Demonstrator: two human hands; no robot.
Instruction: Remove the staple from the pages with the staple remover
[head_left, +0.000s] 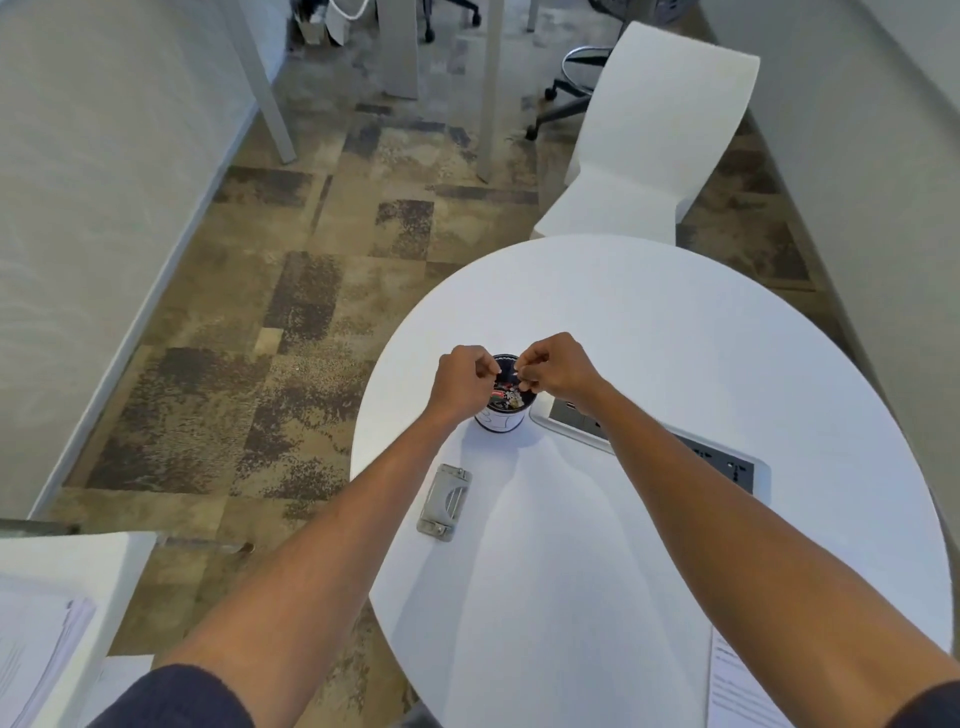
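Both of my hands hover over a small dark cup (501, 415) near the middle of the round white table (675, 322). My left hand (465, 382) and my right hand (556, 369) each have fingertips pinched together, almost touching above the cup's mouth. Anything held between them is too small to make out. The metal staple remover (444, 501) lies flat on the table nearer to me, left of my arms, untouched. Printed pages (737, 686) lie at the table's near right edge, partly hidden by my right forearm.
A grey power socket panel (727, 462) is set into the table right of the cup, under my right forearm. A white chair (644, 150) stands beyond the table. A stack of papers (36, 644) rests on a white surface at lower left. Patterned carpet lies to the left.
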